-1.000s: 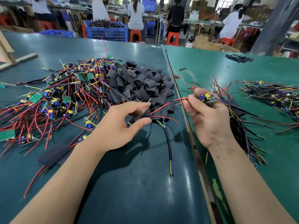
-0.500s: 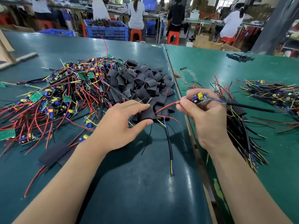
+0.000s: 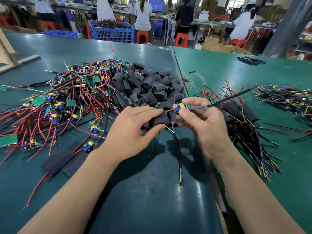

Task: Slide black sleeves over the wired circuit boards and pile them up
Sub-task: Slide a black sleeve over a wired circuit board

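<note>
Two bare forearms reach forward over the table point(image 3: 143, 191). The left hand point(image 3: 133, 132) pinches a black sleeve point(image 3: 159, 119) between thumb and fingers; the right hand point(image 3: 202, 125) pinches a small circuit board point(image 3: 182, 106) just beside the sleeve's mouth. Behind lie loose sleeves point(image 3: 148, 88) and wired boards point(image 3: 59, 102).

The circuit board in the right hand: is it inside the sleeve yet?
No, the board sits bare beside the sleeve.
</note>
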`<act>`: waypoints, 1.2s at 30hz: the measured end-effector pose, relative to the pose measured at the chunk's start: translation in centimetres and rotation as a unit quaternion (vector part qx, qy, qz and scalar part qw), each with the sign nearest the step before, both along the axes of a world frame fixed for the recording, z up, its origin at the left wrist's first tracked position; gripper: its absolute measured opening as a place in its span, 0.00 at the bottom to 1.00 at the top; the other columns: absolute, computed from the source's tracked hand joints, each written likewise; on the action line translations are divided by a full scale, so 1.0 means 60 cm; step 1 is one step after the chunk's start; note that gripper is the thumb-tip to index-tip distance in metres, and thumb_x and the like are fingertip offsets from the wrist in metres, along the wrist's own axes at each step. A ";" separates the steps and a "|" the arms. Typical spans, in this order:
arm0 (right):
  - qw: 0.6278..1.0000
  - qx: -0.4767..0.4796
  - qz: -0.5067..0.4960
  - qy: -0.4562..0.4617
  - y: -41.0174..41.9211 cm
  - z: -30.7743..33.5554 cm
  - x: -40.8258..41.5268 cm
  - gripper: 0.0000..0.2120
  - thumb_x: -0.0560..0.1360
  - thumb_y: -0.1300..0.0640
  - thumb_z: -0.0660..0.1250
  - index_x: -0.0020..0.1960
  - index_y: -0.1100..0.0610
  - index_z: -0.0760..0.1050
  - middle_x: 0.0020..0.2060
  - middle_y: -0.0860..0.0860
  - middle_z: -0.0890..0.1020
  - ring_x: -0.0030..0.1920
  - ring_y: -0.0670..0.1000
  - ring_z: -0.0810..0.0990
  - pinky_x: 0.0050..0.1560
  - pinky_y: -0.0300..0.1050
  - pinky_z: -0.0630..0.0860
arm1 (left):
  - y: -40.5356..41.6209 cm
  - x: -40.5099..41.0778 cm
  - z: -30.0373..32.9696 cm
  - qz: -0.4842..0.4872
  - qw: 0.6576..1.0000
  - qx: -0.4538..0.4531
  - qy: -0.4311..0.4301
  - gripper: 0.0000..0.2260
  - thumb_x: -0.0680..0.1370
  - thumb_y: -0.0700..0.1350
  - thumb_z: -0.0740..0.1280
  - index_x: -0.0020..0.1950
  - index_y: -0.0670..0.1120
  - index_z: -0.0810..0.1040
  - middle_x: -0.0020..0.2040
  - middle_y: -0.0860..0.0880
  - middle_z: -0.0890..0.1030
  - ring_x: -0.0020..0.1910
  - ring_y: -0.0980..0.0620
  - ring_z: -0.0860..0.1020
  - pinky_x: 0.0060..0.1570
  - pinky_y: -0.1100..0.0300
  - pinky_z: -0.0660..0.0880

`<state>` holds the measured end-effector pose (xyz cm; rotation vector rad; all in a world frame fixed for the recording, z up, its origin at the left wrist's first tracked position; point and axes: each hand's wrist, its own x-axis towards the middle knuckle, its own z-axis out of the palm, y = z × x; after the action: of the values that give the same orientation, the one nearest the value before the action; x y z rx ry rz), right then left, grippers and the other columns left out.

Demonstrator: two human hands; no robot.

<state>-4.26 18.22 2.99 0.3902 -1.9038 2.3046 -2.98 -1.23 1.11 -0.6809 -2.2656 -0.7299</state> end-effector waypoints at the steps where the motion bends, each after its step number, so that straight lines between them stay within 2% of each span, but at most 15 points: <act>1: 1.000 -0.006 0.002 -0.001 -0.001 0.000 0.000 0.10 0.71 0.66 0.71 0.50 0.56 0.79 0.41 0.54 0.85 0.39 0.50 0.83 0.40 0.41 0.79 | 0.001 0.001 0.000 -0.002 1.000 0.005 -0.005 0.17 0.75 0.50 0.71 0.60 0.43 0.82 0.55 0.51 0.84 0.55 0.53 0.79 0.53 0.50 0.74; 5: 0.999 -0.034 0.031 -0.020 0.000 -0.002 0.001 0.10 0.66 0.65 0.73 0.46 0.55 0.82 0.43 0.57 0.85 0.40 0.53 0.83 0.43 0.42 0.80 | 0.002 0.005 0.003 -0.003 0.999 0.032 -0.031 0.16 0.76 0.50 0.69 0.62 0.44 0.81 0.55 0.51 0.84 0.53 0.54 0.78 0.55 0.53 0.72; 9: 0.996 -0.051 0.059 -0.035 0.002 0.001 0.003 0.11 0.63 0.64 0.77 0.44 0.55 0.83 0.41 0.55 0.85 0.40 0.53 0.84 0.43 0.41 0.80 | -0.001 0.003 0.003 -0.022 0.998 0.040 -0.036 0.17 0.76 0.49 0.71 0.61 0.43 0.81 0.56 0.51 0.83 0.56 0.53 0.79 0.57 0.50 0.75; 13: 0.994 -0.062 0.074 -0.053 0.004 0.005 0.005 0.12 0.62 0.64 0.74 0.45 0.58 0.82 0.40 0.55 0.85 0.39 0.51 0.83 0.41 0.40 0.80 | 0.002 0.003 0.002 -0.032 0.999 0.037 -0.021 0.16 0.76 0.48 0.71 0.61 0.42 0.81 0.56 0.50 0.83 0.57 0.51 0.80 0.57 0.48 0.76; 19: 0.999 -0.001 0.041 -0.031 -0.003 0.004 0.008 0.13 0.60 0.61 0.76 0.43 0.56 0.82 0.38 0.52 0.85 0.36 0.50 0.82 0.39 0.40 0.80 | 0.008 0.003 0.001 -0.032 0.998 0.040 0.032 0.15 0.76 0.45 0.72 0.60 0.40 0.82 0.56 0.47 0.82 0.55 0.47 0.80 0.56 0.47 0.76; 27: 0.999 0.028 0.042 -0.017 0.008 0.011 0.009 0.13 0.59 0.62 0.77 0.43 0.57 0.83 0.36 0.55 0.86 0.34 0.52 0.84 0.38 0.42 0.81 | 0.007 0.007 0.005 -0.050 0.996 0.057 0.048 0.13 0.75 0.41 0.73 0.58 0.39 0.82 0.56 0.46 0.82 0.54 0.47 0.81 0.56 0.49 0.76; 32: 0.998 0.033 0.043 -0.033 0.013 0.011 0.006 0.12 0.58 0.63 0.77 0.41 0.57 0.84 0.36 0.57 0.85 0.36 0.55 0.84 0.40 0.44 0.81 | 0.008 0.005 0.003 -0.068 0.994 0.064 0.053 0.12 0.75 0.38 0.74 0.57 0.37 0.81 0.56 0.45 0.82 0.55 0.47 0.80 0.57 0.52 0.76; 36: 0.998 0.049 0.037 -0.028 0.014 0.009 0.006 0.11 0.63 0.68 0.77 0.42 0.58 0.83 0.36 0.57 0.85 0.36 0.54 0.84 0.40 0.44 0.81 | 0.010 0.003 -0.001 -0.068 0.994 0.063 0.052 0.11 0.75 0.37 0.74 0.56 0.38 0.82 0.56 0.45 0.82 0.55 0.46 0.80 0.58 0.50 0.75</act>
<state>-3.91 19.08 3.53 0.4179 -2.0705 2.2968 -2.78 -0.64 1.05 -0.7984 -2.0762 -0.8739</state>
